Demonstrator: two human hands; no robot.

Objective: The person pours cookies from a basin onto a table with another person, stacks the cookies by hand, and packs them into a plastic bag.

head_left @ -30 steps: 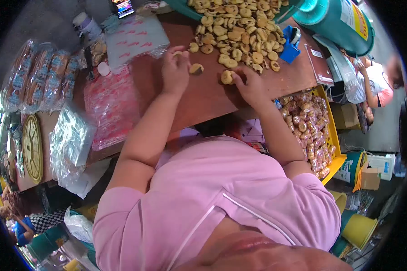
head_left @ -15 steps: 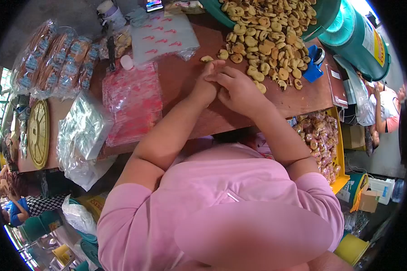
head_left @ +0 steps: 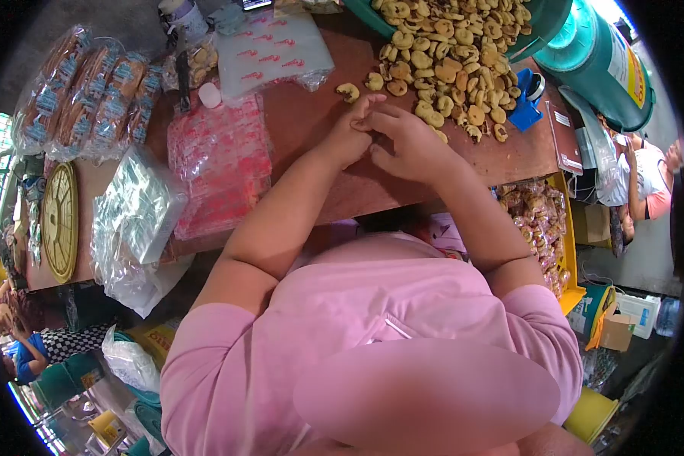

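Pastries [head_left: 448,72] lie heaped beyond both hands [head_left: 410,146], which touch each other, half-curled; whether they grip anything I cannot tell.

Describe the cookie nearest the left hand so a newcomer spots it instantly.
On the brown tabletop, a heap of cookies spills from a green basin. Left of the heap's near end, just beyond the left hand, lies one cookie. It is the leftmost loose one, with a strip of bare tabletop separating it from its nearest neighbour.
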